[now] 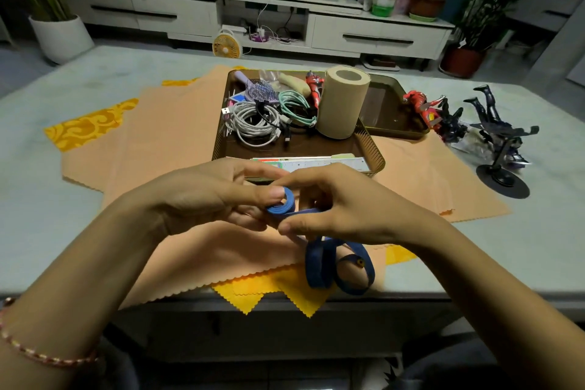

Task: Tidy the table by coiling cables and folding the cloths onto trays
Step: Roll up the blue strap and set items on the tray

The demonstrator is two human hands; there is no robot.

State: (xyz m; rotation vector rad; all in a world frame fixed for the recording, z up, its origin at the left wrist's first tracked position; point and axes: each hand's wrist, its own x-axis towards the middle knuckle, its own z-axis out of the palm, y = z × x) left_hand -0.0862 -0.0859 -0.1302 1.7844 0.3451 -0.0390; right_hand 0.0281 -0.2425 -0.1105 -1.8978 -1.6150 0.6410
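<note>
Over the table's point(47, 231) near edge, the blue strap's point(316, 266) loose tail loops over a yellow cloth point(253, 286). Just beyond, the left hand point(202, 196) pinches the strap's small coil and the right hand point(345, 203) grips the strap beside it. At 12 o'clock, a tray point(376, 161) on orange cloth point(164, 142) holds coiled cables point(253, 123).

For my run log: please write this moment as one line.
step: coiling blue strap | left hand: holds rolled part | right hand: pinches strap | loose end: loops below hands | cloths: spread, unfolded
</note>
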